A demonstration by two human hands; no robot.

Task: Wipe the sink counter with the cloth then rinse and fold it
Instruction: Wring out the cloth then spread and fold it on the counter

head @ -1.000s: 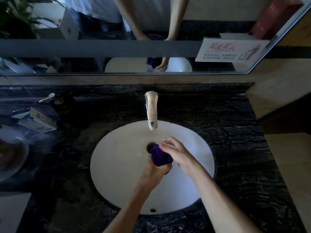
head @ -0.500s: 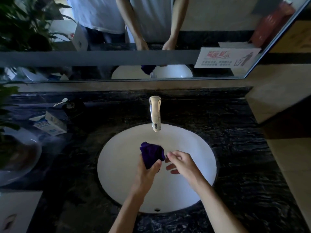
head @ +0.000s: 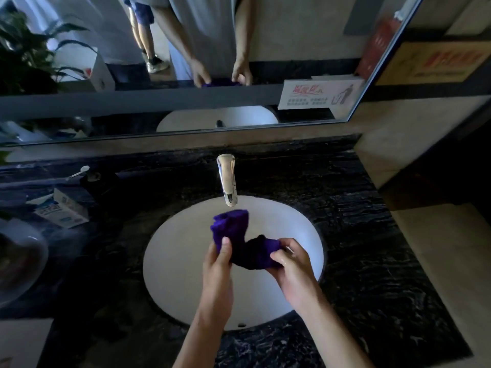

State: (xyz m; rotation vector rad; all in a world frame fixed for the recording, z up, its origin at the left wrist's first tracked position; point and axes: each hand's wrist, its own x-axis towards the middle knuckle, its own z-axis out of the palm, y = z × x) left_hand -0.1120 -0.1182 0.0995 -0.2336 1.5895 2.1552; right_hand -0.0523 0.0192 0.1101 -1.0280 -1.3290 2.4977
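A crumpled purple cloth (head: pixel 240 241) hangs over the white oval sink basin (head: pixel 180 261), just below the chrome faucet (head: pixel 227 179). My left hand (head: pixel 219 266) pinches its left part with the thumb on top, and that end sticks upward. My right hand (head: pixel 291 264) grips the cloth's right end. The cloth is stretched a little between both hands. No water is seen running from the faucet. The basin is set in a black marble counter (head: pixel 358 261).
On the counter's left stand a soap pump (head: pixel 91 179) and a small white and blue carton (head: pixel 63 211). A second basin (head: pixel 18 261) shows at the far left. A mirror (head: pixel 186 62) runs along the back, with a plant (head: pixel 26 57) at upper left. A tan wall ledge (head: pixel 438 248) borders the right.
The balled cloth was squeezed low in the basin, then held by the left hand alone. Now both hands grip it, raised and pulled apart so it opens out.
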